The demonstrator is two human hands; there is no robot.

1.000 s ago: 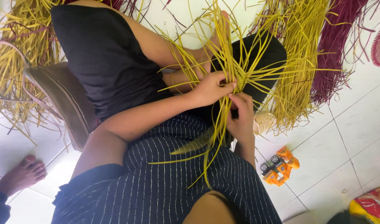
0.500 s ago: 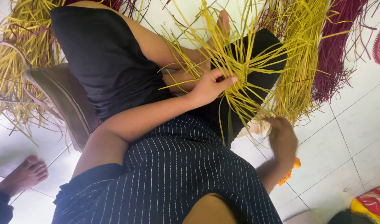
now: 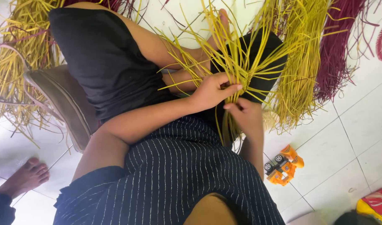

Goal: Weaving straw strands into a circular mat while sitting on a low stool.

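Left hand: the left hand (image 3: 212,89) lies over the knot of yellow straw strands (image 3: 241,71), its fingers curled and its fingertips (image 3: 237,87) pinching the strands where they cross.
Right hand: the right hand (image 3: 247,114) sits just below and beside the left one, fingers folded around the lower ends of the same strands, thumb tip close to the left fingertips.
Strands: the held bunch fans upward and outward from the two hands, above the person's knee in black cloth (image 3: 262,62); a few loose ends hang down past the right wrist.
Seat: the person sits cross-legged on the white tiled floor (image 3: 345,137), wearing a dark pinstriped garment (image 3: 178,175).
Piles: a heap of yellow straw (image 3: 299,62) lies just right of the knee, with dark red straw (image 3: 337,50) beside it; paler dry straw (image 3: 11,62) lies at the far left.
Other things: an orange toy truck (image 3: 282,164) stands on the tiles near the right forearm; a brown cushion (image 3: 66,104) lies by the left thigh.
Another person: a bare foot (image 3: 26,177) shows at the lower left edge.
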